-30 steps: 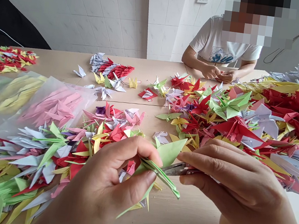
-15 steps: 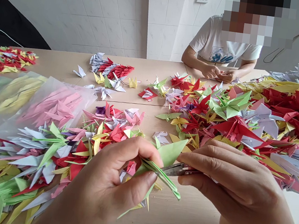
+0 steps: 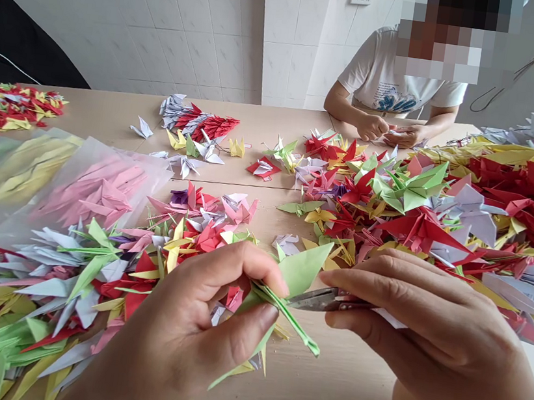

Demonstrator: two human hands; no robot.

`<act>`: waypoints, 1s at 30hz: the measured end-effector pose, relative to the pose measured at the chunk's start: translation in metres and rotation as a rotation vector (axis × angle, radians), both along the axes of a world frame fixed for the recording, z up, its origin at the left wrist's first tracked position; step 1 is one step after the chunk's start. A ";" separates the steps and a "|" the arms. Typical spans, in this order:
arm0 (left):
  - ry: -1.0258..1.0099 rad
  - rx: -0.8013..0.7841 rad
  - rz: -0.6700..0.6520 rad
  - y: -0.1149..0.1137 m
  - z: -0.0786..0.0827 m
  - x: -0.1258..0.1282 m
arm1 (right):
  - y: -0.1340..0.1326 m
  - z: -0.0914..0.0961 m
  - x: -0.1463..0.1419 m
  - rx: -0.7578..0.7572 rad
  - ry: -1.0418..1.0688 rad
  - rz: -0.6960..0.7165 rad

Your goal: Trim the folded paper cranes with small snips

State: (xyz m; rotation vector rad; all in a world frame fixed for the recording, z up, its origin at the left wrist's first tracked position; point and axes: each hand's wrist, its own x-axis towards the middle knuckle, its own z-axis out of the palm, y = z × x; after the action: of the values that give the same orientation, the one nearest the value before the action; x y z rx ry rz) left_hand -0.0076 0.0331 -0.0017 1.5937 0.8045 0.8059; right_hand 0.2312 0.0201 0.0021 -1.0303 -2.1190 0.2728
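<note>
My left hand (image 3: 185,333) pinches a green folded paper crane (image 3: 292,288) between thumb and forefinger, just above the wooden table (image 3: 320,391). My right hand (image 3: 421,332) is closed on a small pair of metal snips (image 3: 320,299), whose tips point left and touch the crane near its folded neck. One thin green limb of the crane sticks out down and to the right. Both hands hover at the front middle of the table.
Heaps of coloured paper cranes (image 3: 423,207) cover the right and the front left (image 3: 39,288). Clear plastic bags of pink and yellow cranes (image 3: 66,187) lie at left. Across the table a person in a white T-shirt (image 3: 396,79) handles paper with both hands.
My right hand with the snips has shifted slightly right and up, and the crane's thin limb now hangs a little straighter. The person opposite has moved their hands a little.
</note>
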 end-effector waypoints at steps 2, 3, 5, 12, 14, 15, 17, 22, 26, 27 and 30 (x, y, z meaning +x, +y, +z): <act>-0.014 0.002 -0.003 -0.001 -0.001 0.000 | -0.001 -0.001 0.000 0.002 0.003 0.021; -0.020 0.001 -0.005 -0.001 -0.001 0.001 | -0.001 -0.002 0.000 0.002 0.001 0.020; -0.026 -0.005 -0.005 -0.001 -0.002 0.000 | -0.002 -0.002 0.000 -0.004 -0.008 0.009; -0.035 0.001 -0.002 -0.001 -0.003 0.001 | -0.002 0.000 -0.001 -0.012 -0.009 0.009; -0.032 -0.001 -0.007 0.000 -0.003 0.001 | -0.001 -0.001 -0.001 -0.012 -0.016 0.018; -0.031 0.002 -0.007 0.000 -0.003 0.002 | -0.001 -0.001 -0.001 -0.010 -0.015 0.029; -0.027 0.013 0.000 0.000 -0.003 0.002 | -0.001 -0.002 0.000 -0.010 -0.007 0.038; -0.024 0.015 0.008 0.000 -0.004 0.003 | -0.002 -0.001 0.001 -0.010 -0.005 0.045; 0.002 0.033 0.009 -0.001 -0.003 0.002 | -0.001 -0.001 0.000 0.005 -0.010 0.040; 0.006 0.034 0.008 -0.001 -0.003 0.001 | 0.000 0.000 -0.001 0.004 -0.014 0.037; 0.027 0.035 0.010 -0.001 -0.002 0.000 | 0.000 0.000 -0.002 -0.017 -0.017 0.015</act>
State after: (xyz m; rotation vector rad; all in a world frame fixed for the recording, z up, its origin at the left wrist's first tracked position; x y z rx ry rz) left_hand -0.0074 0.0319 -0.0035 1.6362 0.8218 0.8112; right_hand 0.2295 0.0197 0.0025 -1.0302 -2.1439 0.2906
